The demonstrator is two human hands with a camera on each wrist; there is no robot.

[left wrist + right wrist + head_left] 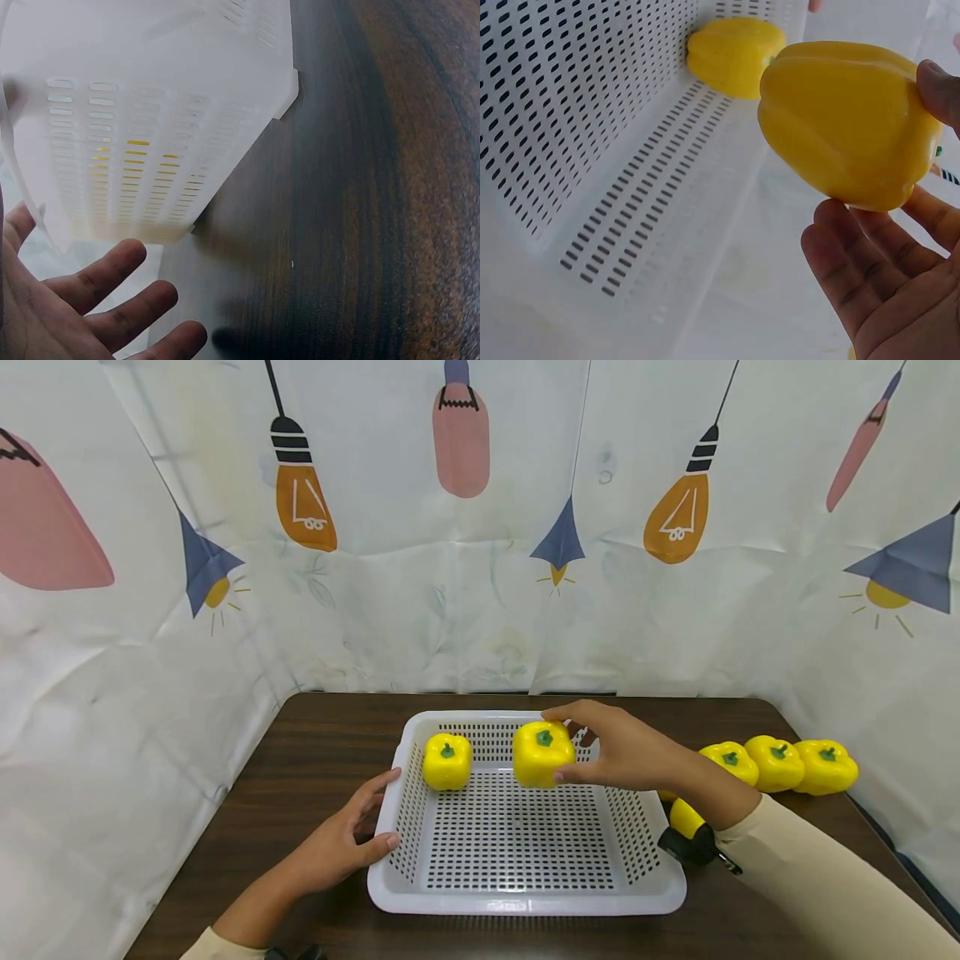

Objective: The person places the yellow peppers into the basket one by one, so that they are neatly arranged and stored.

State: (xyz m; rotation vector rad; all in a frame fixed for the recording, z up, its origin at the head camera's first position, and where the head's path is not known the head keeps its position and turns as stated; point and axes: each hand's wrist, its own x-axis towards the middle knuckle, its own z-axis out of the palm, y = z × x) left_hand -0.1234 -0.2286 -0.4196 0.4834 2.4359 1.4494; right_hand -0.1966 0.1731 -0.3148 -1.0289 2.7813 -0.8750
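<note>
A white perforated plastic basket (517, 906) sits on the dark wooden table. One yellow bell pepper (447, 762) with a green stem lies in its far left corner. Over the basket's far side, my right hand (622, 747) grips a second yellow bell pepper (543, 754) between thumb and fingers; in the right wrist view this held pepper (847, 124) is raised above the basket floor. My left hand (341, 843) rests at the basket's left rim, fingers spread and relaxed. From the left wrist, the basket's slotted side wall (150, 127) shows close to those fingers.
Several more yellow bell peppers (825, 767) stand in a row on the table to the right of the basket, partly hidden by my right forearm. Behind the table (330, 735) hangs a white cloth (450, 635) printed with bulbs and lamps.
</note>
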